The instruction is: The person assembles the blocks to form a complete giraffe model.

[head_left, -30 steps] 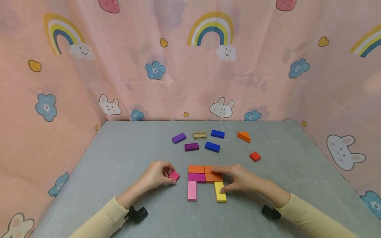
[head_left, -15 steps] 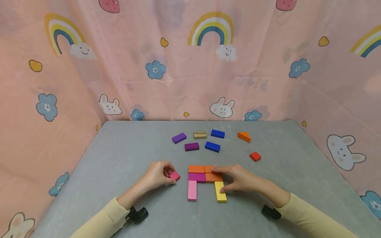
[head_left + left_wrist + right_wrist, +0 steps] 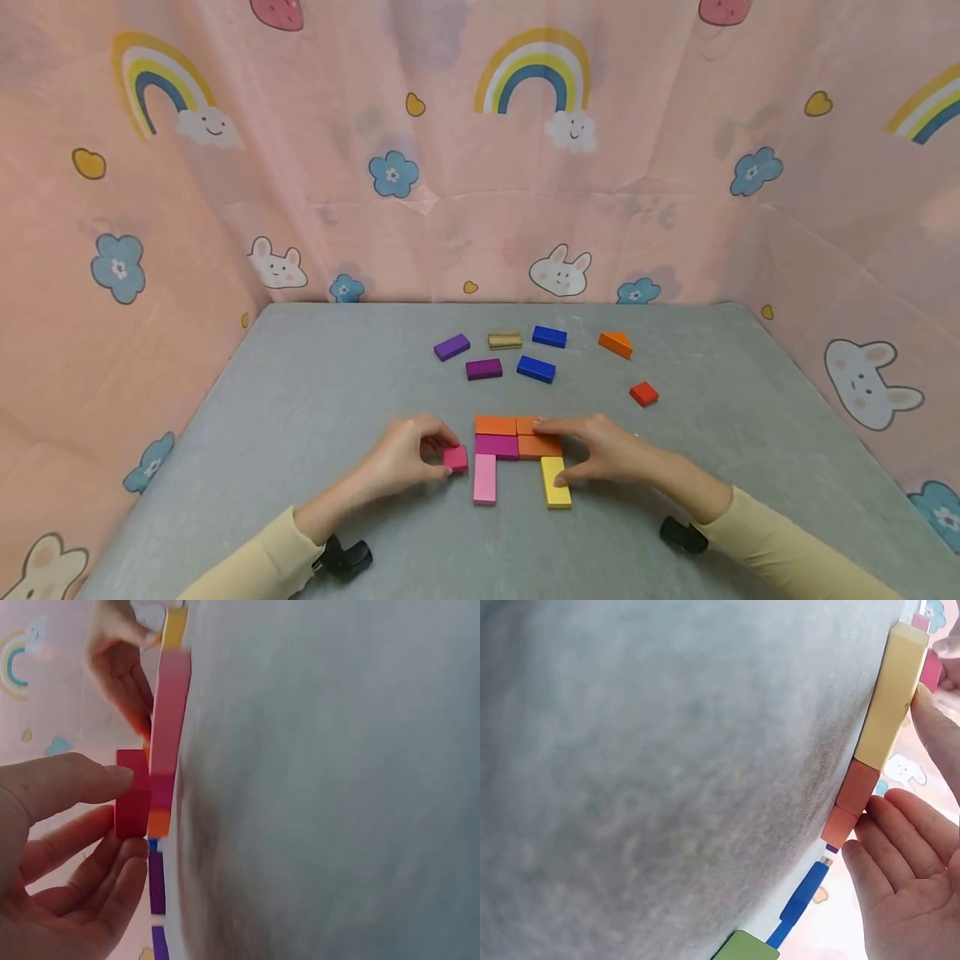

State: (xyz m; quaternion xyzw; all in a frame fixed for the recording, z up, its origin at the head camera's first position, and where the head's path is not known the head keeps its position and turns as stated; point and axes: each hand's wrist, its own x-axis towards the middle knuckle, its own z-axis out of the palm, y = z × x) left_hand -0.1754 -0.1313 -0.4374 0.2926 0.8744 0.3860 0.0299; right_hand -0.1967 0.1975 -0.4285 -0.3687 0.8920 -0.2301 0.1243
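Observation:
In the head view my left hand pinches a small crimson block between thumb and fingers, just left of a flat block arrangement. In the left wrist view this block stands close beside the light pink block. The arrangement has two orange blocks along its back, then a magenta block beside another orange block. The pink block and a yellow block extend toward me like legs. My right hand rests with its thumb on the yellow block and loosely extended fingers at the orange ones.
Farther back lie two purple blocks, a gold block, two blue blocks and an orange triangle. A red block lies right of them. A green block shows in the right wrist view. A patterned curtain encloses the table.
My left hand has moved right and slightly toward me with the crimson block, bringing it nearer the pink block and turning it a little. The right hand has stayed in place.

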